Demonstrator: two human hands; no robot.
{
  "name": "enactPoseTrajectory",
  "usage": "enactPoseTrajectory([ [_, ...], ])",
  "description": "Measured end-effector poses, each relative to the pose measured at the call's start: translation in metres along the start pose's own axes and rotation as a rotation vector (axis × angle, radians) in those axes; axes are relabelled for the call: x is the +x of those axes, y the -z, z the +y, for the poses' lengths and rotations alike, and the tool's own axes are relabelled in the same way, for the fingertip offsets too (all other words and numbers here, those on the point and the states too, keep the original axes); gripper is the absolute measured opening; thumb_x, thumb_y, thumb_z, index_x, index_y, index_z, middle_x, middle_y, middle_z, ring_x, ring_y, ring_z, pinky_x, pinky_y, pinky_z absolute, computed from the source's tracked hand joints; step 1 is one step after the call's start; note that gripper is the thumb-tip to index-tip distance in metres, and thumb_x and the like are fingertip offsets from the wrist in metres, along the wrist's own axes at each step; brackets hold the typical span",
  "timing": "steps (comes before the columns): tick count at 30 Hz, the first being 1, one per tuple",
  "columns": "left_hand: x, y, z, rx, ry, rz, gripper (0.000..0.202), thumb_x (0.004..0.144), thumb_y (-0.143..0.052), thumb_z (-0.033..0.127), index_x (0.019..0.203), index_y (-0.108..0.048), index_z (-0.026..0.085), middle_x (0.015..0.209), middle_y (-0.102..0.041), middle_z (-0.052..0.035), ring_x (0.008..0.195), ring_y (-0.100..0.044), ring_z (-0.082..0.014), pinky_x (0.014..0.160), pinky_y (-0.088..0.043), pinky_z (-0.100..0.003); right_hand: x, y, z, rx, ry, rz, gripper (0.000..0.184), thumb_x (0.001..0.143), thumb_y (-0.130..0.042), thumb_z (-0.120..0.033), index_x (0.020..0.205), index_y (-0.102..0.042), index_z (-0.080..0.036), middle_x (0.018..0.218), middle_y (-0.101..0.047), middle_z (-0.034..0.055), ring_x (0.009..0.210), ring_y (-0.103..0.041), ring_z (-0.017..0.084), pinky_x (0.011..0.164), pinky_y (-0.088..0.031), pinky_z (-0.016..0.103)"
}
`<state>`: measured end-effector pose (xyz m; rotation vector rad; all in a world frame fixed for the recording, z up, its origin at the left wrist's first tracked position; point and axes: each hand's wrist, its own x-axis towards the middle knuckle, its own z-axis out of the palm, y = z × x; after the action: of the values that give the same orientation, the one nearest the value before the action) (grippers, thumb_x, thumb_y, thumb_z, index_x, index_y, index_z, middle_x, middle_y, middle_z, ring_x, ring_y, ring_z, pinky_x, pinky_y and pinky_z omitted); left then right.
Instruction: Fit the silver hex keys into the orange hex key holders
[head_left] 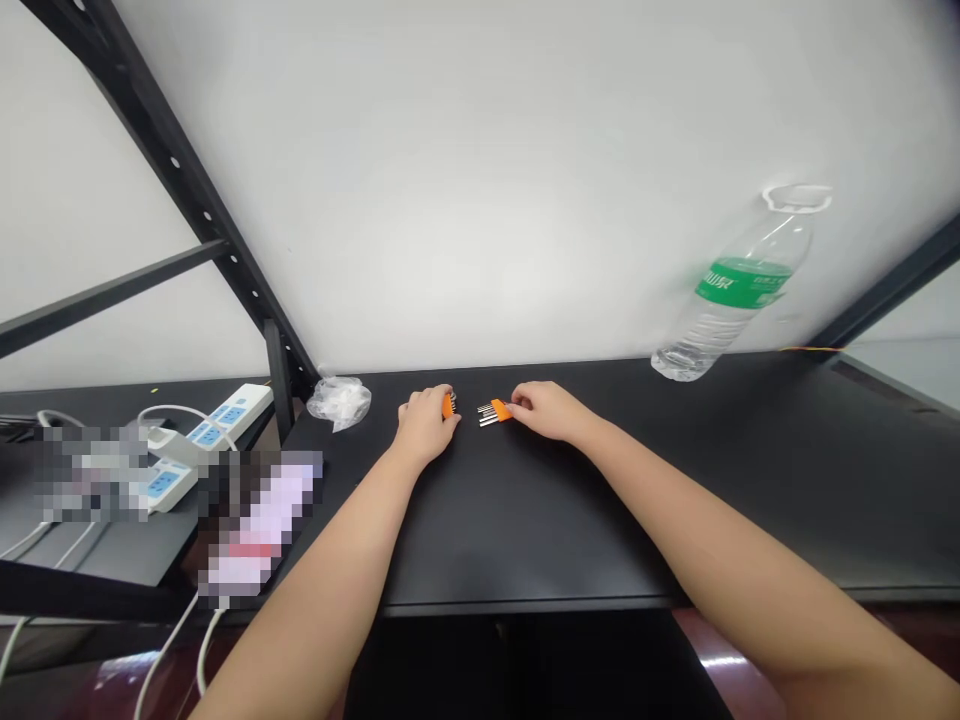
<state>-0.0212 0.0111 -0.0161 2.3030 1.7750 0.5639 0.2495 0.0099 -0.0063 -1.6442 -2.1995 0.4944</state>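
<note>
On the black tabletop (570, 520) my left hand (427, 425) closes around a small orange-handled folding tool (448, 405), and its metal ends show just past my fingers. My right hand (544, 412) grips the orange holder of a hex key set (493, 411) at its right end. Several steel keys fan out from that holder toward my left hand. A narrow gap separates the two sets. Most of the left tool is hidden by my fingers.
A crumpled clear plastic bag (339, 402) lies at the table's back left. A water bottle (724, 290) with a green label stands at the back right against the white wall. Power strips (232, 418), cables and pixelated objects sit at left beside a black metal shelf frame (202, 220).
</note>
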Motion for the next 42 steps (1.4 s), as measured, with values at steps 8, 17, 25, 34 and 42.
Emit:
enactPoseTrajectory([
  [8,-0.016,0.013,0.03,-0.038,-0.178,0.155,0.02,0.095,-0.061,0.037,0.109,-0.069,0.024,0.116,-0.068,-0.0083,0.113,-0.058,-0.0278,0.097,-0.046,-0.042,0.006,-0.006,0.001,-0.055,-0.057,-0.02,0.016,0.091,-0.064,-0.036,0.085,-0.067,-0.021,0.086,-0.072,0.0045,0.072,-0.062,0.017,0.063,-0.038,0.027],
  [17,-0.022,-0.011,0.045,0.01,-0.195,-0.044,0.05,0.089,-0.067,0.056,0.125,-0.066,0.021,0.116,-0.064,-0.0113,0.104,-0.062,-0.0276,0.086,-0.049,-0.037,0.01,-0.013,-0.005,-0.025,-0.122,0.007,0.007,0.087,-0.066,-0.028,0.085,-0.069,-0.022,0.088,-0.074,0.0048,0.073,-0.063,0.017,0.065,-0.041,0.027],
  [25,-0.018,-0.016,0.04,-0.036,-0.195,-0.047,0.035,0.091,-0.065,0.051,0.11,-0.073,0.022,0.109,-0.064,-0.0097,0.099,-0.061,-0.0252,0.086,-0.05,-0.036,0.008,-0.021,-0.022,0.155,-0.111,0.041,0.009,0.081,-0.065,-0.019,0.087,-0.072,-0.022,0.092,-0.075,0.003,0.078,-0.065,0.017,0.066,-0.045,0.026],
  [34,-0.014,-0.018,0.033,-0.004,-0.132,0.038,0.039,0.087,-0.068,0.051,0.108,-0.071,0.019,0.111,-0.066,-0.0123,0.111,-0.059,-0.0289,0.095,-0.049,-0.038,0.004,-0.035,-0.03,0.234,0.091,0.148,0.022,0.084,-0.061,-0.013,0.097,-0.076,-0.021,0.1,-0.073,0.0042,0.085,-0.065,0.017,0.08,-0.05,0.029],
  [42,-0.011,-0.017,0.032,-0.009,-0.044,0.012,0.036,0.082,-0.07,0.045,0.107,-0.071,0.019,0.109,-0.069,-0.0121,0.108,-0.061,-0.0287,0.089,-0.05,-0.037,-0.004,-0.03,-0.037,0.223,0.161,0.079,0.026,0.088,-0.06,-0.013,0.101,-0.08,-0.024,0.11,-0.074,0.004,0.097,-0.068,0.019,0.089,-0.051,0.031],
])
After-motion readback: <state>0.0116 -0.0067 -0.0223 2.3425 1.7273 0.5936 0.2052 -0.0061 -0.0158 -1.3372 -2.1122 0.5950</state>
